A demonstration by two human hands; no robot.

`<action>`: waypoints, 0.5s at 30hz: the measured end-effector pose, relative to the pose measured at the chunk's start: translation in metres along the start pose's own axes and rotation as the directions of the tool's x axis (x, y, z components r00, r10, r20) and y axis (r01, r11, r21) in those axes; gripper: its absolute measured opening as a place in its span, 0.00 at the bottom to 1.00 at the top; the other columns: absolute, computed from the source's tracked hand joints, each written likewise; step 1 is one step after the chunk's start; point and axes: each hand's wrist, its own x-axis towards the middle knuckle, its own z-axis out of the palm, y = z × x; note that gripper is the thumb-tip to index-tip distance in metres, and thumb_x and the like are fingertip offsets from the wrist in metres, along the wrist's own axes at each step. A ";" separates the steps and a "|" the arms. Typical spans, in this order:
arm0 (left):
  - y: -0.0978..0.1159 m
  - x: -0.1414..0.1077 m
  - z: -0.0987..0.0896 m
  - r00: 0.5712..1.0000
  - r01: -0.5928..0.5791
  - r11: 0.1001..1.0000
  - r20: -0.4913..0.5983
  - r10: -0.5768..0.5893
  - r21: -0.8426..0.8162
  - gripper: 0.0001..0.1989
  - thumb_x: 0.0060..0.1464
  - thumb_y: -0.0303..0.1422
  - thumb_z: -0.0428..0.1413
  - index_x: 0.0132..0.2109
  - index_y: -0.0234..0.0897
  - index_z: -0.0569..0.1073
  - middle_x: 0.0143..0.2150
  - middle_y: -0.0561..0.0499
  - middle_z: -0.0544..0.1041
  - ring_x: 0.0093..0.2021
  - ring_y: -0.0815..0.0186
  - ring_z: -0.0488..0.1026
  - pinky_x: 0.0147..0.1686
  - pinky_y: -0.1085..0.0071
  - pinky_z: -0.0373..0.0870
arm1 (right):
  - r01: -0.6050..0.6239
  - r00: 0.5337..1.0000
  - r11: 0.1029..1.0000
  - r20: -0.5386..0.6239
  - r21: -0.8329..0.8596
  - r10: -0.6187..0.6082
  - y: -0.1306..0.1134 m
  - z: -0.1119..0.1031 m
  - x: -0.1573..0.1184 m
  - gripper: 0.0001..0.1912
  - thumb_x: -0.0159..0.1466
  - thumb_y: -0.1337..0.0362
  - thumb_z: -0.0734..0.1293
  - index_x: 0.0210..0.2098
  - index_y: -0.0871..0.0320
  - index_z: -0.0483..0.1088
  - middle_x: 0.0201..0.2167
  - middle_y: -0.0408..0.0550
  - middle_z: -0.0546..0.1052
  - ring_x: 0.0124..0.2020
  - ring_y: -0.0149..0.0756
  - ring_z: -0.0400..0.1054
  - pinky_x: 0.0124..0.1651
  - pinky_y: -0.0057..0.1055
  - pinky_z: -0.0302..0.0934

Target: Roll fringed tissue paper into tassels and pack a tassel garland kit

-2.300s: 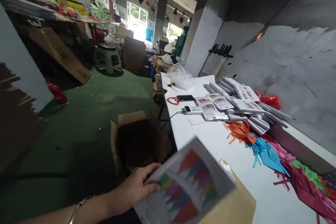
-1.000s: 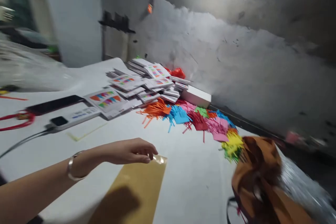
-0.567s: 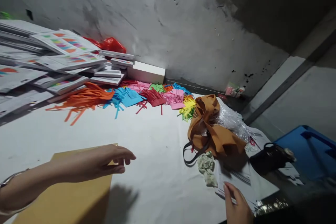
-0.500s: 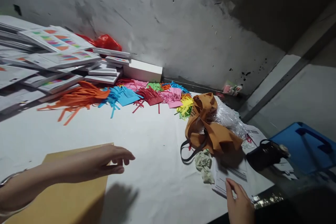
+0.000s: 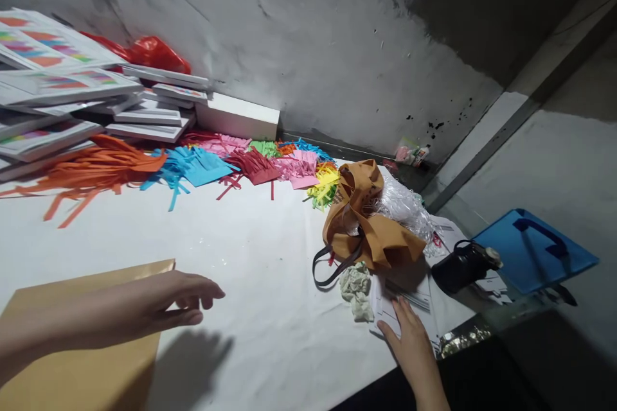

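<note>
right hand (image 5: 412, 341) spreads over white papers (image 5: 384, 306), left hand (image 5: 180, 295) hovers above table (image 5: 279, 282).

There are two hands, one left hand (image 5: 180, 298) and one right hand (image 5: 411, 341). On the surface (image 5: 274, 314) I count one tan sheet (image 5: 72, 369), one brown bag (image 5: 359, 231), one crumpled pale cloth (image 5: 357, 286), one black container (image 5: 457, 268) and, toward the far edge, one long white box (image 5: 241, 117) and one red plastic bag (image 5: 157, 54). The fringed bunches (image 5: 106, 164) are at least eight; the printed packets (image 5: 72, 87) are also at least eight, overlapping. The papers (image 5: 383, 302) near the right edge cannot be counted.
</note>
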 end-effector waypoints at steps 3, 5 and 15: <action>0.001 0.005 -0.002 1.000 -0.028 1.000 0.005 0.028 0.001 0.27 0.59 0.56 0.50 0.49 0.42 0.79 0.33 0.46 0.80 0.40 0.58 0.73 0.38 0.71 0.69 | 0.018 0.999 1.000 -0.033 -0.001 -0.018 -0.007 -0.008 -0.002 0.30 0.64 0.50 0.62 0.58 0.65 0.70 0.63 0.62 0.68 0.64 0.56 0.63 0.64 0.52 0.59; 0.000 0.010 -0.012 0.999 -0.044 0.999 0.029 0.044 -0.018 0.25 0.59 0.55 0.51 0.49 0.43 0.79 0.35 0.46 0.80 0.40 0.59 0.74 0.38 0.72 0.70 | 0.080 0.994 0.995 -0.076 0.053 -0.076 -0.026 -0.016 -0.001 0.29 0.67 0.51 0.60 0.59 0.63 0.69 0.63 0.59 0.68 0.63 0.52 0.64 0.64 0.49 0.61; -0.073 -0.027 0.011 0.972 0.211 0.962 0.064 -0.225 0.172 0.36 0.57 0.52 0.56 0.67 0.40 0.66 0.71 0.36 0.58 0.69 0.33 0.55 0.62 0.37 0.56 | 0.568 0.740 0.715 0.127 0.407 -0.660 -0.195 -0.035 0.054 0.21 0.65 0.64 0.66 0.57 0.57 0.72 0.57 0.53 0.75 0.58 0.43 0.70 0.61 0.39 0.64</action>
